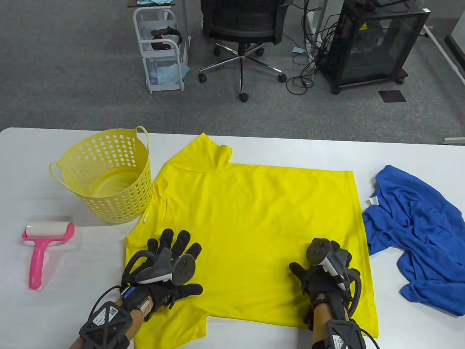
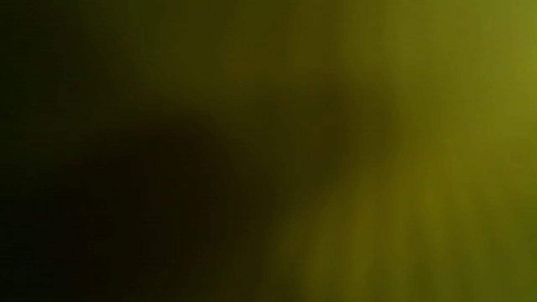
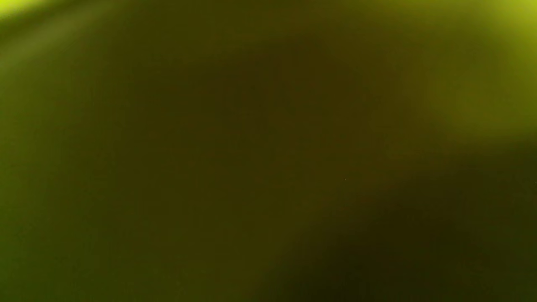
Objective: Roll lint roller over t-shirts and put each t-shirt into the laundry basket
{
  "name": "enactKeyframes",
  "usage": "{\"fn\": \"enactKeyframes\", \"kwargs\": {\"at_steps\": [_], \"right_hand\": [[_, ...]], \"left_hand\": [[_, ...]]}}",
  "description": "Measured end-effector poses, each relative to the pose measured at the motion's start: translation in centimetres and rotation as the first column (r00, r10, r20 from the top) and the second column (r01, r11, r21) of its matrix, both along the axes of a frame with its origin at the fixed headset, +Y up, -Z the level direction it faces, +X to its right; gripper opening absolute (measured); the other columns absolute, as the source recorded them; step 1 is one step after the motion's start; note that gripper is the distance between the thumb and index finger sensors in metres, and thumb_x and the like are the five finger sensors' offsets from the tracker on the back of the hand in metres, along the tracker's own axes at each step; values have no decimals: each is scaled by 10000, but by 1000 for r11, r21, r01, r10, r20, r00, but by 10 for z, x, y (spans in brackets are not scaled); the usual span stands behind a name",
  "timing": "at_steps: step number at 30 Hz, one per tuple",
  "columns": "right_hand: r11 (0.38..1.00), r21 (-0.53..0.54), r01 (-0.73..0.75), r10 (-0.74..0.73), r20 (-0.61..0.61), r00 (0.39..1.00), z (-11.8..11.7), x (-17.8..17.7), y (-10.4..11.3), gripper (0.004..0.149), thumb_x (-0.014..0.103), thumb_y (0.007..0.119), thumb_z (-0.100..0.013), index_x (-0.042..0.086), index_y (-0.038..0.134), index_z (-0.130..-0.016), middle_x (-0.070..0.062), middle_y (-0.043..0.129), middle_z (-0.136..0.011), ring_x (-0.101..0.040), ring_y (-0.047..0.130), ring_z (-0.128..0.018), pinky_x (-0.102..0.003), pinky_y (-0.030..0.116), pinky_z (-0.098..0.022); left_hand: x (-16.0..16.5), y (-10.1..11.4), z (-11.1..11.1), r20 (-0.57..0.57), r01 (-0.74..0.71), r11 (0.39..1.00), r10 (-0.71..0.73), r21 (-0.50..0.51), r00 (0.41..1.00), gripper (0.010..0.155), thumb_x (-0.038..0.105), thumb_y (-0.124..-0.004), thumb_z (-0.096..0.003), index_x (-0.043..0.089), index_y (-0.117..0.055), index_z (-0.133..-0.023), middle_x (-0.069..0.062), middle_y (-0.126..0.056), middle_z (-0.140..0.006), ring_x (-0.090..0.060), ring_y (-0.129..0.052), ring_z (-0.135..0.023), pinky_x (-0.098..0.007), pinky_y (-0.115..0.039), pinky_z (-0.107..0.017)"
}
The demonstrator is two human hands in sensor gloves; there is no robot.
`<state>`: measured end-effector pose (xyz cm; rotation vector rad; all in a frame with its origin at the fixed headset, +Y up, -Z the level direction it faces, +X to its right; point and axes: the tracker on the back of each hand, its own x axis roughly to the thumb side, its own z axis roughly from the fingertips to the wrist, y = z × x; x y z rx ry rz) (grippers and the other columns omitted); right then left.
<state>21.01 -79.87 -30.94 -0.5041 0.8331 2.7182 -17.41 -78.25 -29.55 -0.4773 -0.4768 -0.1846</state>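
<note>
Two hands (image 1: 243, 271) flat on yellow t-shirt (image 1: 253, 221)

Both gloved hands are laid palm-down, each with a tracker strapped to its back. The left hand (image 1: 167, 262) is spread flat, fingers straight and fanned, thumb held out to the side. The right hand's (image 1: 322, 273) fingers are hidden beyond its tracker; only the outstretched thumb is seen. Both wrist views are blurred.

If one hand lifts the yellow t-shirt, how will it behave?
The yellow t-shirt is thin cloth lying flat, so it will probably droop and fold. It looks light. Spread wide on the white table, it may drag when lifted at one edge.
</note>
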Motion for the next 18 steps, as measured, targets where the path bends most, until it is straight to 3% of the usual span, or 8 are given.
{"fn": "enactKeyframes", "kwargs": {"at_steps": [2, 4, 10, 13, 15, 16, 18], "right_hand": [[998, 63, -7, 10, -42, 999, 2, 1, 1, 889, 711, 478, -352, 309, -78, -918, -178, -197, -991, -498, -159, -875, -776, 64, -586], [999, 38, 11, -9, -49, 999, 2, 4, -1, 890, 711, 491, -350, 306, -61, -919, -171, -191, -986, -487, -156, -868, -777, 66, -576], [999, 27, 24, -22, -46, 999, 1, 3, -2, 886, 710, 479, -349, 307, -87, -899, -159, -226, -959, -472, -195, -845, -777, 25, -555], [999, 46, 15, -12, -55, 998, 2, 2, 0, 890, 706, 484, -360, 295, -73, -919, -177, -205, -982, -490, -173, -867, -782, 40, -577], [996, 87, -4, 9, -60, 998, 3, 1, 5, 878, 692, 506, -376, 286, -22, -948, -194, -145, -1016, -503, -109, -905, -769, 81, -610], [994, 104, -10, 17, -64, 998, 3, 0, 6, 868, 681, 513, -382, 280, 10, -965, -200, -112, -1033, -512, -65, -927, -764, 101, -622], [988, 151, -11, 24, -85, 996, 4, -4, 12, 863, 673, 524, -387, 268, 50, -984, -211, -88, -1039, -515, 2, -958, -754, 128, -633]], "left_hand": [[-4, -15, 0, -20, 53, 991, -56, -120, 998, 1036, 888, -358, -253, 326, 83, -1004, -120, 98, -1115, -602, -28, -1005, -813, -246, -670], [-8, -20, 1, -45, 20, 978, -30, -207, 999, 1036, 901, -306, -247, 326, 240, -914, -108, 273, -1016, -580, 155, -918, -821, -137, -610], [-8, -17, 8, -60, 11, 984, -22, -175, 998, 1022, 889, -337, -268, 325, 187, -941, -110, 230, -1039, -579, 120, -933, -822, -155, -616], [-11, -2, 4, -47, -9, 1000, 8, -16, 999, 985, 841, -411, -304, 315, -9, -1033, -121, -26, -1140, -549, -125, -1038, -761, -266, -693], [-22, 15, 1, -114, -4, 986, 23, 166, 993, 906, 779, -498, -344, 283, -285, -1070, -107, -375, -1166, -508, -359, -1065, -711, -372, -716], [-28, 23, 0, -136, -2, 971, 36, 239, 990, 852, 751, -537, -357, 270, -441, -1053, -94, -553, -1131, -473, -539, -1049, -682, -452, -715], [-54, 50, -2, -223, 9, 911, 92, 413, 970, 797, 731, -573, -373, 261, -579, -1016, -54, -777, -1030, -401, -793, -960, -625, -579, -695]]}}
